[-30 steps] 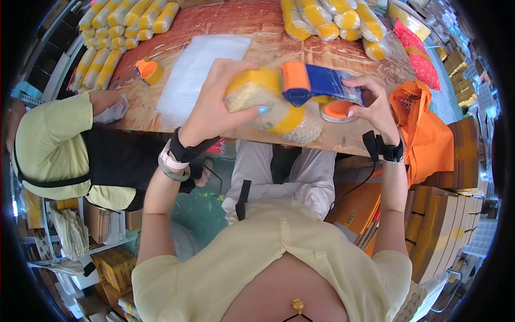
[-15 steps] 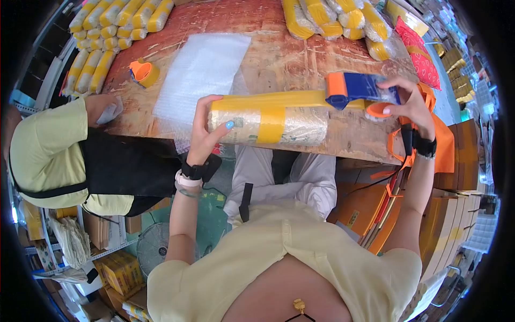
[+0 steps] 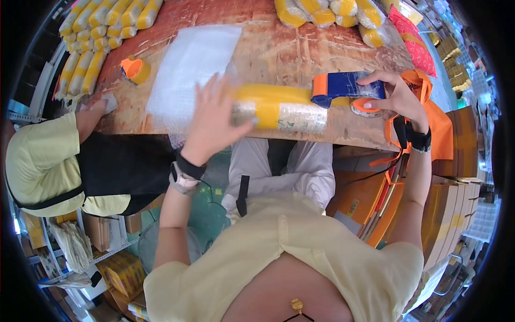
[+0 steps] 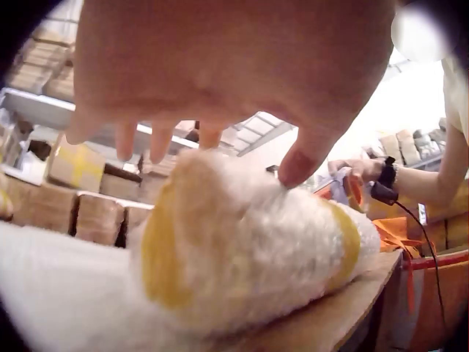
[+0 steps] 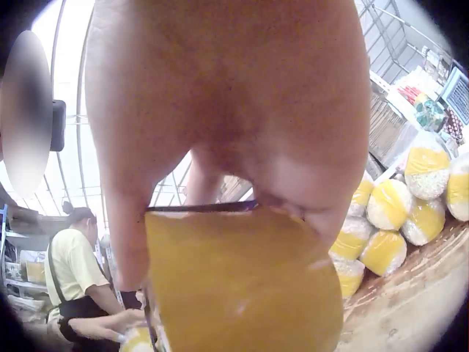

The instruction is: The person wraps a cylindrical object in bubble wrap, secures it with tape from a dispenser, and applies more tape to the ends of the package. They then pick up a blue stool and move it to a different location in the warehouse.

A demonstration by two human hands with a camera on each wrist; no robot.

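A bubble-wrapped roll (image 3: 303, 119) with bands of yellow tape lies along the table's front edge. My left hand (image 3: 210, 121) is over its left end, fingers spread and blurred in the head view. In the left wrist view the fingers reach straight above the wrapped end (image 4: 242, 242), with the thumb close to the wrap. My right hand (image 3: 399, 95) grips a blue and orange tape dispenser (image 3: 346, 86) at the roll's right end. Yellow tape (image 3: 273, 94) runs along the roll's far side toward the dispenser. The right wrist view shows the dispenser's yellow tape roll (image 5: 242, 282) close up.
A flat bubble-wrap sheet (image 3: 190, 70) lies left of the roll, with an orange tape holder (image 3: 135, 70) beyond. Taped rolls are stacked at back left (image 3: 107, 21) and back right (image 3: 332, 11). An orange bag (image 3: 437, 134) hangs at right. Another person (image 3: 48, 161) works at left.
The roll, earlier tilted in my left hand, now lies level along the edge. My left hand has let go of its left end and spread its fingers. The dispenser moved right, then slightly back left.
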